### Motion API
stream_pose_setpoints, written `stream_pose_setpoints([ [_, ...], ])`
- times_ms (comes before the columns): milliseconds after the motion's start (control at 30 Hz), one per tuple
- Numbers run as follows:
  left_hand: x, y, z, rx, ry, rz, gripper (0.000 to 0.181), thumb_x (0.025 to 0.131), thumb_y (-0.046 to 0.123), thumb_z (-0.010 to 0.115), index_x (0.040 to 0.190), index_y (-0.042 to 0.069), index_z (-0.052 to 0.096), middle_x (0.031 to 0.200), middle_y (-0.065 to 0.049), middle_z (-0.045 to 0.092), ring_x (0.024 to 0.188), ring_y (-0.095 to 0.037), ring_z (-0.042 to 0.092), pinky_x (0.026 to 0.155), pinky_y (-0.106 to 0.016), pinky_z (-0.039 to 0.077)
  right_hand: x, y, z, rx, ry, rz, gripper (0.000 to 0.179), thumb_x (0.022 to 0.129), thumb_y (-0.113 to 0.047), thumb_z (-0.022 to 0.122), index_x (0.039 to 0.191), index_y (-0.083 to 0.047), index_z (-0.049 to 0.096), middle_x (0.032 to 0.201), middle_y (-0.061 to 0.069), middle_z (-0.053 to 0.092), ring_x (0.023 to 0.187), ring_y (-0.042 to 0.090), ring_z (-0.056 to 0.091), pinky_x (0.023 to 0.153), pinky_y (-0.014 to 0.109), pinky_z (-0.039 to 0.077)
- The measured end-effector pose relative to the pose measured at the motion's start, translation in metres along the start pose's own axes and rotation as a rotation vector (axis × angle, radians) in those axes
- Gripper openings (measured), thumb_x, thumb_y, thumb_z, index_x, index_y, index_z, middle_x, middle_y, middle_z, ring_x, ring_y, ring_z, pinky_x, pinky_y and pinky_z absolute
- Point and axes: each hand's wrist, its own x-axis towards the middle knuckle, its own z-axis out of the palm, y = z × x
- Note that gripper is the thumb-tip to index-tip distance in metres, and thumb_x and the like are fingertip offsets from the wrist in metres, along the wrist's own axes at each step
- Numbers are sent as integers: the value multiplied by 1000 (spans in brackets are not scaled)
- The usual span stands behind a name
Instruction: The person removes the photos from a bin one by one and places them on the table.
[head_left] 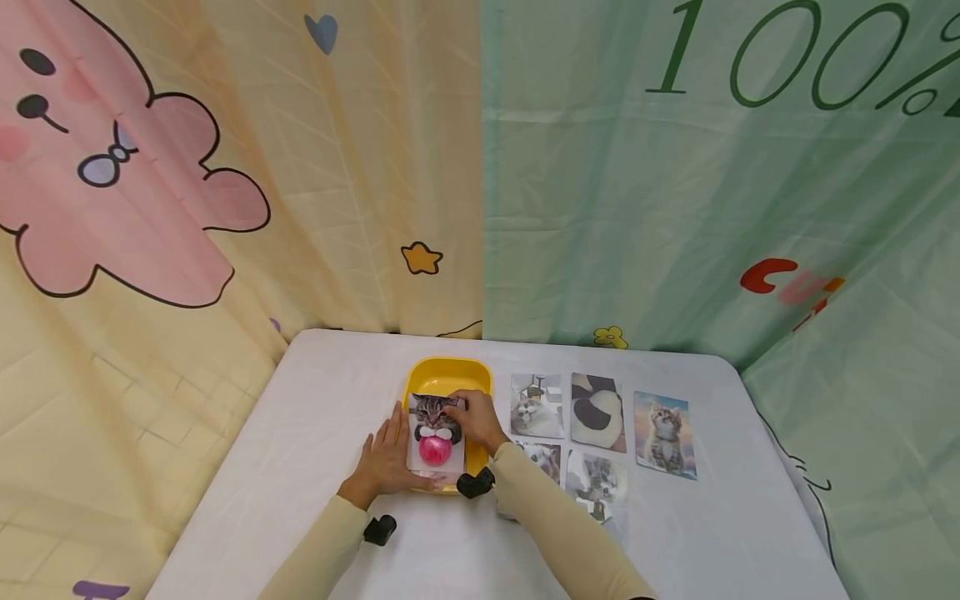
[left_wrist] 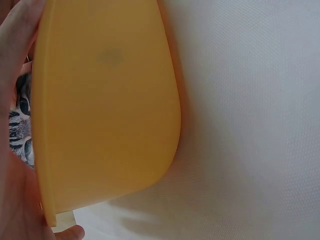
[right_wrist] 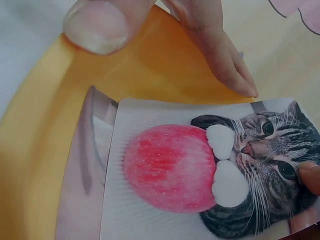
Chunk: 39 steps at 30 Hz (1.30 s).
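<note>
A yellow plastic tray (head_left: pixel 450 372) stands on the white table. Over it lies a photo card (head_left: pixel 435 433) of a tabby cat with a pink-red ball-like shape. My right hand (head_left: pixel 480 419) pinches that card near its far right corner, thumb on the printed face. Along the tray's left side rests my left hand (head_left: pixel 386 460), fingers extended and spread, thumb by the near edge. The left wrist view shows the tray's outer wall (left_wrist: pixel 110 115) close up. Part of another card (right_wrist: pixel 82 170) shows under the cat card in the right wrist view.
Right of the tray lie several cat photo cards: a grey-white one (head_left: pixel 536 407), a dark-patched one (head_left: pixel 597 412), a kitten against the sky (head_left: pixel 666 435) and a pale one (head_left: pixel 596 483). My right forearm partly covers another card (head_left: pixel 543 457). Printed curtains (head_left: pixel 420 167) hang behind the table.
</note>
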Motion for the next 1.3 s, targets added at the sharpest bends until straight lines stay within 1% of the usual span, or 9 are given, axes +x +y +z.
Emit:
stream_pose_setpoints([
  [133, 0, 0, 1, 2, -2, 0, 137, 59, 68, 77, 151, -6, 8, 160, -20, 0, 140, -44, 20, 112, -64, 13, -1, 1, -2, -3, 17, -6, 14, 91, -12, 67, 100, -3, 73, 91, 4, 69, 79, 15, 57, 78, 31, 54],
  [200, 0, -1, 1, 6, -3, 3, 138, 59, 70, 76, 151, -7, 8, 160, -20, 0, 140, -44, 19, 112, -64, 13, -1, 1, -3, -2, 36, -16, 14, 90, -11, 68, 100, -3, 73, 89, 4, 69, 73, 14, 55, 70, 28, 53],
  [300, 1, -1, 0, 17, -8, 7, 138, 59, 72, 74, 151, -7, 7, 160, -20, -1, 141, -43, 19, 112, -64, 13, 0, 2, -5, 16, 73, -22, 16, 89, -11, 69, 102, -3, 72, 85, 4, 67, 62, 13, 48, 58, 23, 46],
  [367, 2, -1, 0, 12, -5, 14, 139, 59, 73, 74, 151, -8, 7, 160, -20, -1, 141, -44, 19, 112, -64, 13, 0, 3, -7, 30, 100, -20, 18, 89, -10, 70, 105, -3, 71, 78, 2, 62, 55, 12, 42, 52, 21, 40],
  [467, 4, -2, -1, 15, -10, 16, 142, 58, 76, 72, 151, -8, 5, 160, -20, -2, 141, -44, 18, 112, -64, 13, 1, 5, -11, 64, 146, -13, 21, 88, -9, 71, 108, -4, 70, 62, -1, 47, 49, 11, 34, 46, 21, 32],
  [600, 5, -2, -2, 8, -19, 9, 143, 56, 77, 72, 151, -7, 5, 160, -20, -3, 141, -44, 17, 112, -64, 12, 0, 11, -16, 124, 198, -26, 22, 86, -7, 72, 108, -5, 70, 53, -4, 30, 45, 10, 28, 44, 21, 26],
  [1000, 4, -4, 0, 18, -27, -8, 141, 58, 73, 74, 151, -8, 6, 160, -20, -3, 141, -43, 18, 112, -64, 13, -3, 17, -40, 273, 290, -12, 22, 86, -8, 72, 108, -3, 71, 52, -7, 24, 45, 8, 21, 45, 21, 24],
  [1167, 4, -3, -1, 1, -26, -5, 141, 58, 73, 75, 150, -8, 6, 160, -20, -4, 141, -44, 17, 112, -64, 12, -9, 18, -54, 295, 269, 11, 22, 88, -10, 71, 110, -5, 71, 54, -5, 23, 46, 9, 21, 45, 22, 24],
  [1300, 4, -3, 1, -5, -27, -10, 142, 58, 73, 75, 151, -8, 5, 160, -19, -5, 141, -44, 17, 112, -63, 12, -16, 22, -67, 272, 262, 28, 23, 87, -11, 72, 110, -5, 71, 57, -6, 36, 45, 8, 24, 45, 21, 28],
])
